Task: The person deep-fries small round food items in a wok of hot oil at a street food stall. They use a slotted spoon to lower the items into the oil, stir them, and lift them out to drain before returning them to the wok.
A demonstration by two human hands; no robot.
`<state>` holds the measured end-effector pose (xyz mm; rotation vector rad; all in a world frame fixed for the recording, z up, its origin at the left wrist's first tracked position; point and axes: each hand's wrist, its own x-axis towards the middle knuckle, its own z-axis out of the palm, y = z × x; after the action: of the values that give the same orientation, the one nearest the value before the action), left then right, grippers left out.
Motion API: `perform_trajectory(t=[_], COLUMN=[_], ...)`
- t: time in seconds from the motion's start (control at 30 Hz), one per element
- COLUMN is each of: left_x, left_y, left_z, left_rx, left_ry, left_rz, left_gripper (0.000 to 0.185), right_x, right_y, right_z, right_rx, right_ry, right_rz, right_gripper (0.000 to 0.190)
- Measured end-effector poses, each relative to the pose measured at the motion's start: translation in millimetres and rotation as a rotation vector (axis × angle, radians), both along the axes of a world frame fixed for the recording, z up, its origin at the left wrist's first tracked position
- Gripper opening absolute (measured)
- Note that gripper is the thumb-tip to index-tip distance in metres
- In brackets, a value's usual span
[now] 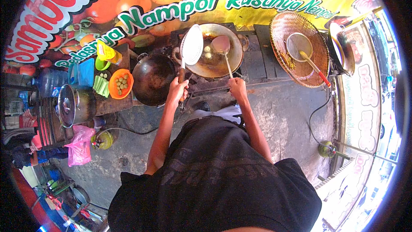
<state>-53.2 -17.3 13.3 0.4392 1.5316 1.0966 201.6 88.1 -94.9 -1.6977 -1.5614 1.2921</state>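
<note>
My left hand (178, 90) grips the wooden handle of a perforated metal skimmer (192, 45), whose round white-looking head overlaps the left side of a large wok (236, 58). In my right hand (237, 87) is the handle of a metal spatula (220, 43); its blade is over the middle of that wok. Beside the blade, a few pale round pieces (207, 52) lie in brownish oil. The wok rests on a stove, with one loop handle at each side. Directly left of it sits a dark, seemingly empty wok (154, 80).
On the left table are an orange bowl (121, 83) of small balls, cut green vegetables (101, 85), a yellow pouch (108, 53) and a lidded pot (69, 104). To the right, a woven basket (299, 74) holds a strainer (299, 46). Gas cylinders (103, 139) stand on the floor, with hoses.
</note>
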Motion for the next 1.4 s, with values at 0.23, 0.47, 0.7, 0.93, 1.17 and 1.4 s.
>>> perform_trajectory(t=[0.23,0.47,0.7,0.93,1.17,1.4], left_x=[0,-1,-3,-5,-9,-9], left_y=[-1,-2,-3,-3,-1,-2], left_z=[1,0,-4,-5,-6,-5], left_rx=[-0.015,0.004,0.004,0.012,0.022,0.014], left_ry=[0.016,-0.016,-0.01,-0.018,-0.009,-0.027], left_rz=[0.002,0.008,0.019,0.02,0.009,0.02], left_gripper=[0.017,0.016,0.015,0.018,0.019,0.019], right_x=[0,-4,-1,-2,-9,-6], right_y=[-1,-10,-5,-13,-16,-15], right_z=[11,30,27,29,38,42], right_rx=[0.057,-0.053,0.206,0.018,-0.336,-0.199], right_ry=[-0.137,-0.134,-0.063,-0.266,0.15,0.088], right_rz=[0.011,0.053,-0.076,0.059,-0.043,0.007], right_gripper=[0.029,0.028,0.028,0.038,0.03,0.027])
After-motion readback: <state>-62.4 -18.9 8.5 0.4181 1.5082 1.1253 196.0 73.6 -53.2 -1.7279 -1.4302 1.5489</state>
